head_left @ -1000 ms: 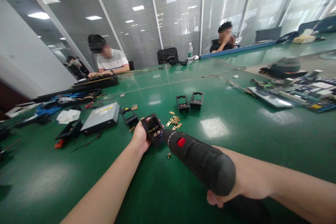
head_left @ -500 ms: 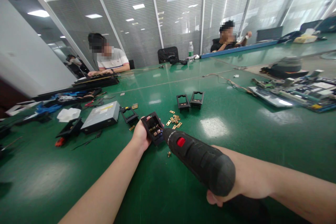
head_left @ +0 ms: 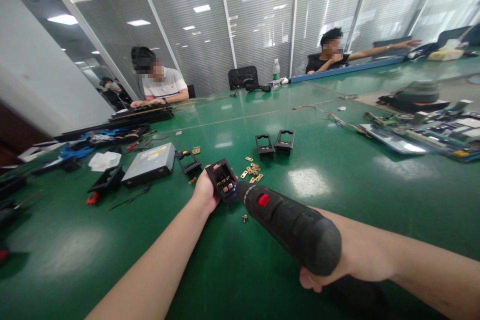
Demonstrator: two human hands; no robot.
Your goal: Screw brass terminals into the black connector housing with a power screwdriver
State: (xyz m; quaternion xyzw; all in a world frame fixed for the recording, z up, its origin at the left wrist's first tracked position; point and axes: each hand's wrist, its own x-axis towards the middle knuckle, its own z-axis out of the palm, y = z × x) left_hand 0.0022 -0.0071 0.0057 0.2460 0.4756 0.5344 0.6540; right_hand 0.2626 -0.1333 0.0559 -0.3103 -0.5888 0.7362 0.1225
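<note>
My left hand (head_left: 205,191) grips a small black plastic housing (head_left: 224,180) with brass contacts inside, tilted up on the green table (head_left: 318,210). My right hand (head_left: 352,260) holds a black electric screwdriver (head_left: 290,225) with a red button, its tip against the housing. Several loose brass plates (head_left: 252,170) lie just beyond the housing, and one small brass piece (head_left: 244,218) lies under the screwdriver. Two more black housings (head_left: 275,143) stand farther back.
A silver optical drive (head_left: 150,164), black frames (head_left: 188,162) and tools lie to the left. Circuit boards (head_left: 431,130) and a cable sit at the right. Two people sit at the far side; one stretches an arm (head_left: 378,50) to the right. A water bottle (head_left: 276,69) stands at the back.
The person at the far right has stretched an arm out to the right. My hands, the housing and the screwdriver have hardly moved; the view shifted slightly.
</note>
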